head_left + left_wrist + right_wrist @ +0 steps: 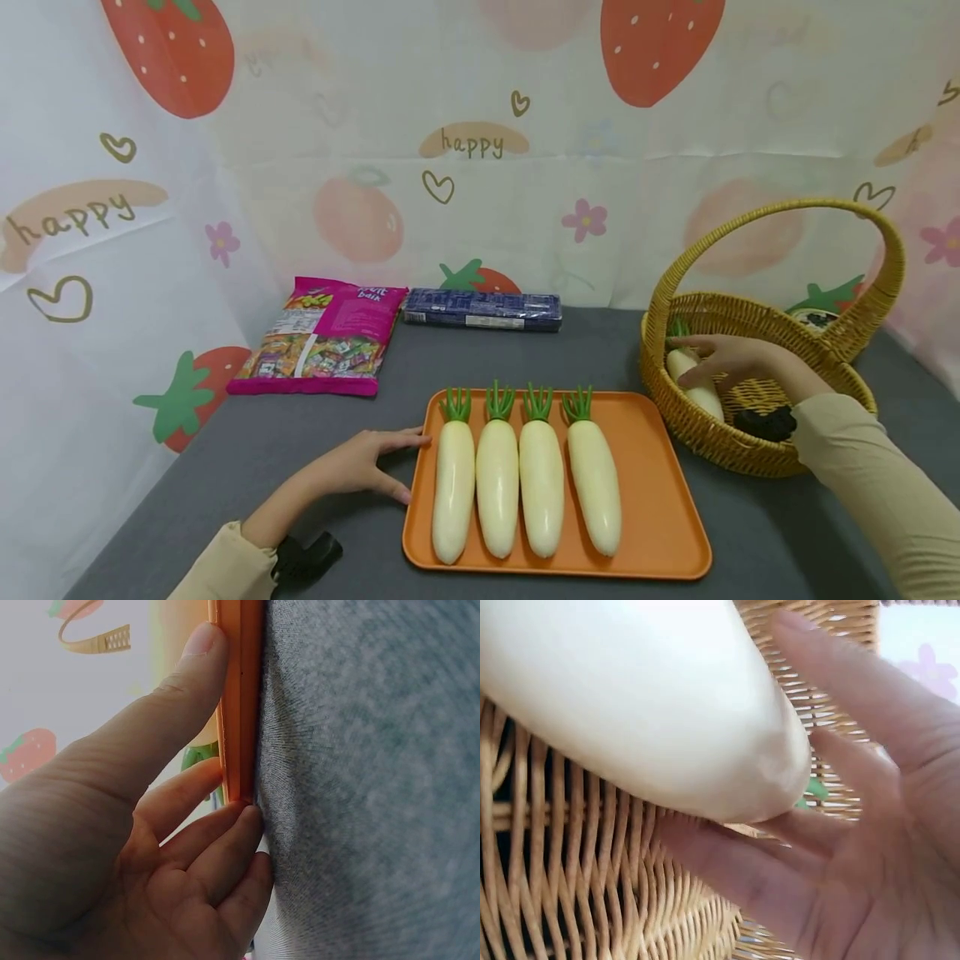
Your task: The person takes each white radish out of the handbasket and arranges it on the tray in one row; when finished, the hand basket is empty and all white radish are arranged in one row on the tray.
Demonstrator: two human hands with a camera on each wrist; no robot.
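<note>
Several white radishes with green tops, such as the rightmost white radish, lie side by side on an orange tray. At the tray's left edge is my left hand, its thumb and fingertips touching the rim in the left wrist view. My right hand reaches into a wicker basket, over another white radish. In the right wrist view, fairly straight fingers lie along this radish's end, while the thumb stands apart from it. Part of that radish is hidden by the hand.
A pink candy bag and a dark blue packet lie at the back of the grey table. The basket's tall arched handle rises at the right. A printed curtain hangs behind.
</note>
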